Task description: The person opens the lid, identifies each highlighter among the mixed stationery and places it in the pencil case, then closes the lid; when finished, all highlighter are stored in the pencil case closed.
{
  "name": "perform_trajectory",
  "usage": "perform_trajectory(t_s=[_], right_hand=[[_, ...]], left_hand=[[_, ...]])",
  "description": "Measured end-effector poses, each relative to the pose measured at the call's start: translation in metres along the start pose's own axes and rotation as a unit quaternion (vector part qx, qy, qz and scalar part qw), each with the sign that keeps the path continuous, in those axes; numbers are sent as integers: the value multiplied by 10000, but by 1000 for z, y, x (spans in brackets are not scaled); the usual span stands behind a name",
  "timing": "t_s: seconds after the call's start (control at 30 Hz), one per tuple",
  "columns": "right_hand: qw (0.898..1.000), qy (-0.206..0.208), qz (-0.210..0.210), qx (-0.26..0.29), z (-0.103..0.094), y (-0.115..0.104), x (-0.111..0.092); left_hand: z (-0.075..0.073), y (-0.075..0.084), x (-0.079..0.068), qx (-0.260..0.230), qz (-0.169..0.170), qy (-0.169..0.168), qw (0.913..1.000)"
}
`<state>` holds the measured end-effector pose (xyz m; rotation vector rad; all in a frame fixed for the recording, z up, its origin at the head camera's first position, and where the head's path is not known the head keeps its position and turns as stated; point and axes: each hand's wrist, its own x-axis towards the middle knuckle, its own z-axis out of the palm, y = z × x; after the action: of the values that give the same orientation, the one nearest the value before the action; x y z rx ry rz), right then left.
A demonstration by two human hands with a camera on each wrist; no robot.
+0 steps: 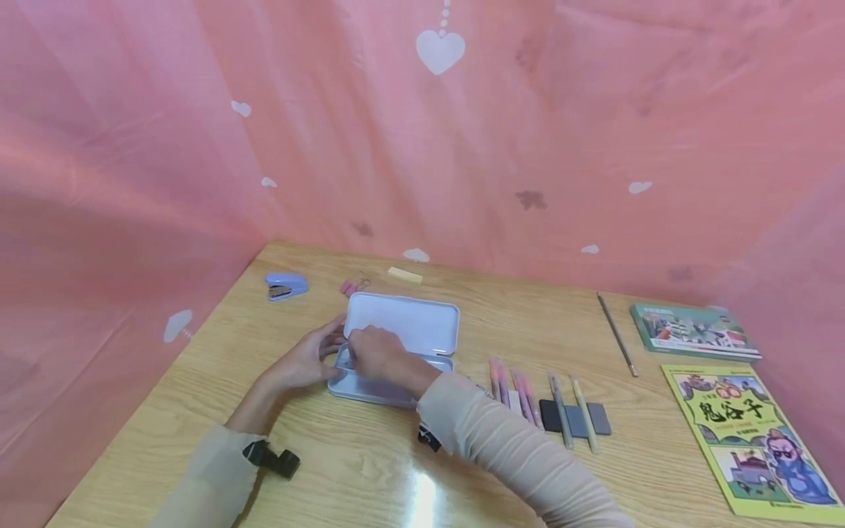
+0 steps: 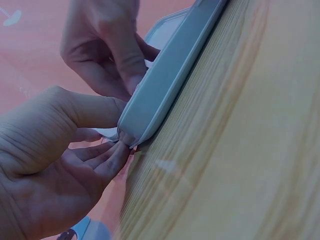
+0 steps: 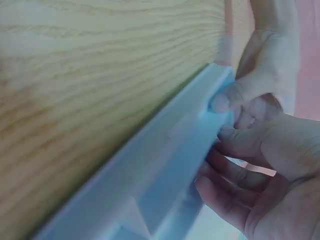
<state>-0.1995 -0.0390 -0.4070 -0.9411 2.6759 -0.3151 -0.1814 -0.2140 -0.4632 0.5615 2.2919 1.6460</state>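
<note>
A pale blue pencil case [image 1: 372,389] lies on the table with its lid [image 1: 401,323] raised at the back. My left hand [image 1: 305,359] grips its left end, the thumb over the front edge and the fingers around the side, as the left wrist view shows [image 2: 60,140]. My right hand [image 1: 383,356] reaches into the left part of the case with bent fingers. In the right wrist view, the right hand's [image 3: 280,170] thumb and fingers are at the case's inner edge, close to the left thumb. Whether they pinch anything is hidden.
Behind the case are a stapler [image 1: 287,284], a pink clip [image 1: 348,287] and a cream strip [image 1: 405,275]. Rightward lie several pens [image 1: 524,396], dark grey blocks [image 1: 576,419], a pencil [image 1: 617,334], a green box [image 1: 693,331] and a comic book [image 1: 752,440]. Pink curtains surround the table.
</note>
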Motion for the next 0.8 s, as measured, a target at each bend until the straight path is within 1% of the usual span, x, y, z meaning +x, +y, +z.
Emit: perform_trajectory(t_s=[0.1,0.17,0.2,0.27,0.37,0.47,0.63,0.73,0.8], right_hand=[[9998,216,-11,-5,-12,4,-8],[9991,427,-16,2,-25,7,-18],[9986,526,-23,12,-32,10,-24],[9974,718,-39,24,-46,18,-37],[9959,906,53,7,-64,33,-59],[9936,1084,303,-104,-77,50,-84],[9881,1312,783,-156,-89,87,-126],[9849,1423,970,-172,-89,108,-145],[9837,1487,989,-198,-86,120,-154]], left_hand=[[0,-1,1,17,6,-13,10000],[1,-1,0,55,-45,-15,10000],[1,-1,0,67,-52,-15,10000],[0,1,-1,129,-168,37,9998],[-1,2,-2,223,-274,104,9993],[-1,2,-2,244,-290,117,9992],[1,1,-2,328,-261,84,9991],[1,2,-2,359,-198,89,9991],[1,2,-2,334,-105,68,9994]])
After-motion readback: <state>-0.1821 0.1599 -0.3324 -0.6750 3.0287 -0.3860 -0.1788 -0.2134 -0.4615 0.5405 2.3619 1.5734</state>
